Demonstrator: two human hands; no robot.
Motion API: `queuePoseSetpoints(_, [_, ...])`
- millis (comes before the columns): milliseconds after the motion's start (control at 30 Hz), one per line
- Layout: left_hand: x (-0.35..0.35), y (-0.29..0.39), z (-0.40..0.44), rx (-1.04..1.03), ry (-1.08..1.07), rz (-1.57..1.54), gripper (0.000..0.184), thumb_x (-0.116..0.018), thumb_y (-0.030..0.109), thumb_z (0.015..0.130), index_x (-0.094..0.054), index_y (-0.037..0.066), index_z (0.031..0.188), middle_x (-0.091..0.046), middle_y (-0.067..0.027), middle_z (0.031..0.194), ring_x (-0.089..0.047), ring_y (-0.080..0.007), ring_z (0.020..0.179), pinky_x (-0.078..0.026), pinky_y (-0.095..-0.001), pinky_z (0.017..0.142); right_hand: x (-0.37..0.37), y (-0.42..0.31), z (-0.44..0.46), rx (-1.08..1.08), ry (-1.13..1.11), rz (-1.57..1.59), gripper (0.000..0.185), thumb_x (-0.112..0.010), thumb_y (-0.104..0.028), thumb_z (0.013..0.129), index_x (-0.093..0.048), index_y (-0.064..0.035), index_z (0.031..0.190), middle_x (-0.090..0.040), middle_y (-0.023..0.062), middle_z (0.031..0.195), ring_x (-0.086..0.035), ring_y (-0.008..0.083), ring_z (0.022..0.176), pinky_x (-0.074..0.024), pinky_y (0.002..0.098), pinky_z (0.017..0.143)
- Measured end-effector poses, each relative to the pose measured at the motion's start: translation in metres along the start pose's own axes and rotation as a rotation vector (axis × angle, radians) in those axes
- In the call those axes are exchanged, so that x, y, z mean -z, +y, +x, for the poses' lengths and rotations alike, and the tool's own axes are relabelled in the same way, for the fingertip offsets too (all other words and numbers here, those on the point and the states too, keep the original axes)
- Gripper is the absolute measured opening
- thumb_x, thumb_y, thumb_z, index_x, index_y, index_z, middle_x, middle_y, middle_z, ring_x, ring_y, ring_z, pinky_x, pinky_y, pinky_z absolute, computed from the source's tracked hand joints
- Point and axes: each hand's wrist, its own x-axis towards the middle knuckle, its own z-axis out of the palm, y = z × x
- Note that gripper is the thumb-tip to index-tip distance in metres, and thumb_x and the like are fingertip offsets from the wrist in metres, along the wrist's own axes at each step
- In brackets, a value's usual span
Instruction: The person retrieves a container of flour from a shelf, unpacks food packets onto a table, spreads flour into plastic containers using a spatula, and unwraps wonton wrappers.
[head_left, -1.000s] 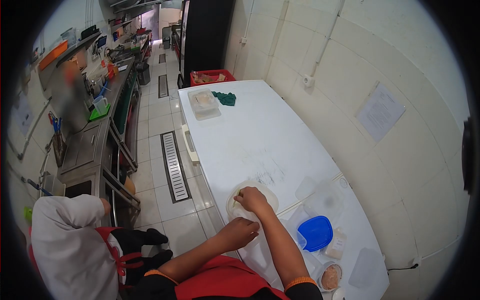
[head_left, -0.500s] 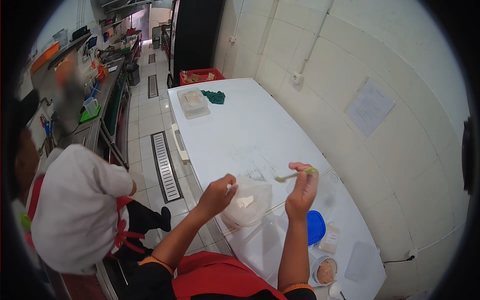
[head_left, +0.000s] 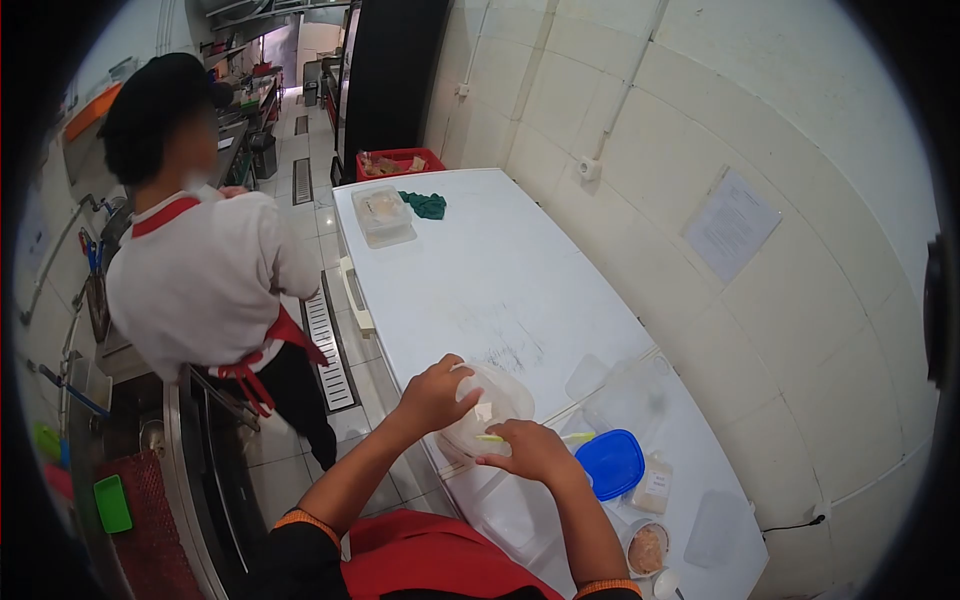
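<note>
"Plastic bag (head_left: pixel 503 393): where's it at, & how's the grip?"

"Near the L edge of the white surface (head_left: pixel 500 255), between both hands. L hand (head_left: pixel 435 402) is on its L side, thumb & fingers curved about the rim; can't tell if they pinch it. R hand (head_left: pixel 527 450) has a narrow grip on a thin yellow-green tool (head_left: pixel 489 437); exact type unclear."

"Why hold it so?"

"Prob. b/c the film's soft: L steadies it, R's left for the tool, which lies crosswise at the bag's near side. Just my guess."

"Stuff on the R?"

"Blue lid (head_left: pixel 609 464) just beside the R wrist, labelled pack (head_left: pixel 654 484) next to it, then an open tub (head_left: pixel 632 553) w/ pinkish food. Prob. set there to be w/in reach w/o crowding the bag."

"Far end?"

"Clear box (head_left: pixel 382 216) & green cloth (head_left: pixel 424 205), well apart from the hands, likely out of the way. Co-worker (head_left: pixel 200 285) stands to the L, beside the surface."
</note>
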Motion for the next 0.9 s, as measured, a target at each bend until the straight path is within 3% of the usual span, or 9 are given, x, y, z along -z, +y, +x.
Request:
queuePoseSetpoints(167, [0.006, -0.006, 0.003, 0.06, 0.01, -0.024, 0.041, -0.062, -0.002, 0.073, -0.064, 0.005, 0.113, -0.056, -0.0111, 0.123, -0.067, -0.0324, 0.089, -0.056, -0.0402, 0.079, 0.007, -0.007, 0.001, -0.147, 0.12, -0.14, 0.06, -0.065, -0.058, 0.085, -0.066, -0.0088, 0.12, -0.07, 0.0161, 0.098, -0.07, 0.0338, 0.089, -0.0555, 0.0454, 0.075])
queuePoseSetpoints(333, [0.037, 0.012, 0.007, 0.119, -0.19, -0.067, 0.054, -0.059, -0.007, 0.065, -0.062, 0.005, 0.118, -0.052, -0.0099, 0.129, -0.066, -0.0331, 0.09, -0.055, -0.0398, 0.079, 0.009, 0.01, 0.013, -0.302, 0.23, -0.259, 0.062, -0.071, -0.057, 0.081, -0.066, -0.0085, 0.118, -0.07, 0.0148, 0.077, -0.071, 0.0325, 0.073, -0.0559, 0.0438, 0.063])
queuePoseSetpoints(533, [0.042, 0.018, 0.005, 0.198, -0.454, 0.031, 0.068, -0.063, -0.003, 0.064, -0.054, 0.008, 0.13, -0.04, -0.0167, 0.137, -0.065, -0.0372, 0.098, -0.054, -0.041, 0.085, 0.017, 0.002, 0.003, -0.406, 0.1, -0.299, 0.073, -0.085, -0.054, 0.064, -0.063, -0.0082, 0.116, -0.071, 0.0116, 0.088, -0.071, 0.0275, 0.083, -0.0562, 0.0398, 0.068])
queuePoseSetpoints(667, [0.016, -0.003, 0.011, 0.237, -0.477, 0.105, 0.076, -0.066, 0.005, 0.065, -0.047, 0.013, 0.138, -0.034, -0.0226, 0.141, -0.06, -0.043, 0.111, -0.053, -0.046, 0.093, 0.016, 0.0, 0.005, -0.482, -0.017, -0.308, 0.085, -0.088, -0.055, 0.06, -0.057, -0.0075, 0.124, -0.068, 0.0123, 0.103, -0.069, 0.0274, 0.094, -0.056, 0.0396, 0.076])
queuePoseSetpoints(767, [-0.003, -0.024, 0.026, 0.335, -0.61, -0.023, 0.078, -0.067, 0.007, 0.067, -0.044, 0.012, 0.141, -0.033, -0.0235, 0.144, -0.059, -0.0431, 0.113, -0.052, -0.0454, 0.095, 0.013, 0.01, 0.012, -0.463, -0.083, -0.273, 0.091, -0.088, -0.057, 0.059, -0.055, -0.0055, 0.127, -0.066, 0.0139, 0.109, -0.068, 0.0289, 0.099, -0.0556, 0.0404, 0.081])
queuePoseSetpoints(900, [-0.022, -0.041, 0.039, 0.298, -0.583, -0.113, 0.077, -0.067, 0.007, 0.068, -0.042, 0.004, 0.14, -0.049, -0.0247, 0.133, -0.062, -0.0391, 0.108, -0.051, -0.0408, 0.096, 0.023, 0.022, 0.018, -0.422, -0.124, -0.16, 0.096, -0.088, -0.059, 0.058, -0.053, -0.0011, 0.128, -0.066, 0.0173, 0.112, -0.067, 0.0318, 0.104, -0.0552, 0.041, 0.085])
